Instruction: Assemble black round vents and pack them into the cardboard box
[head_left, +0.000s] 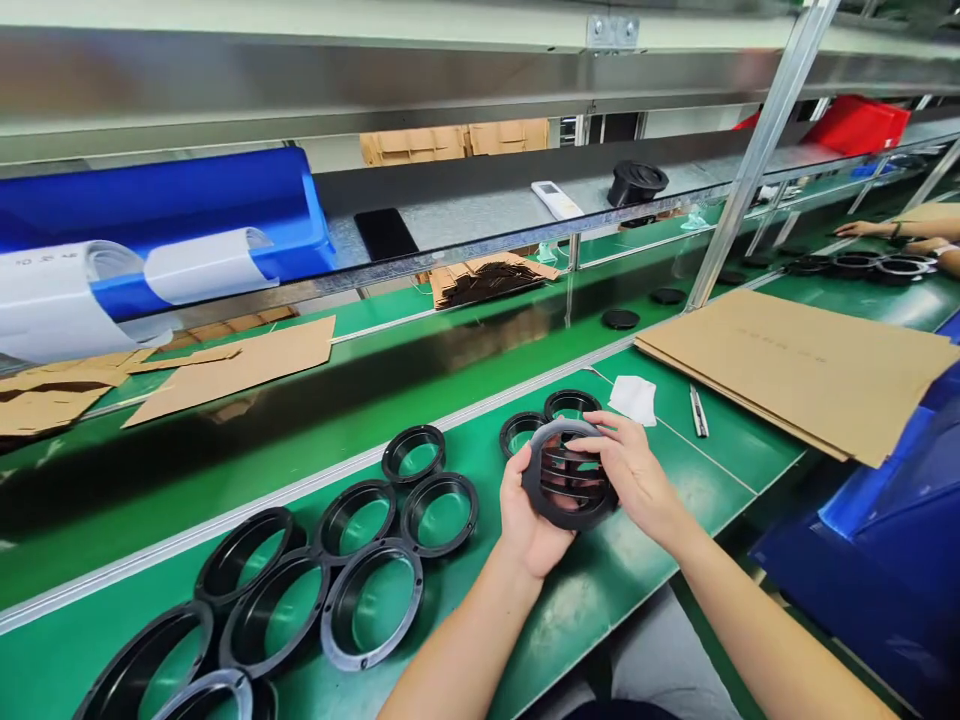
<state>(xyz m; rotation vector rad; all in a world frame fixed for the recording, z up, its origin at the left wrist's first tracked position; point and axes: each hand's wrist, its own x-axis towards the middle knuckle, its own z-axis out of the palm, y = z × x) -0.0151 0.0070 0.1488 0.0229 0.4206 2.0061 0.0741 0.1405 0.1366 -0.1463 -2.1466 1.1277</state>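
Observation:
A round black air vent [574, 475] with slats across its opening is held up over the green bench. My left hand [525, 520] is closed around its left and lower rim. On the right and upper side, my right hand [634, 465] grips the rim, its fingers reaching over the face near the slats. Just behind the vent stand two black rings [517, 432], partly covered by it and my hands. To the left, several more open black rings [375, 605] lie on the bench in a loose group, with nothing touching them but each other.
Cardboard sheets [795, 360] are stacked at the right, near a utility knife [698, 411] and a white paper [634, 399]. A shelf above bears a blue bin [225, 190], a phone [385, 234] and another black vent [637, 183]. A co-worker's hands [900, 235] show at far right.

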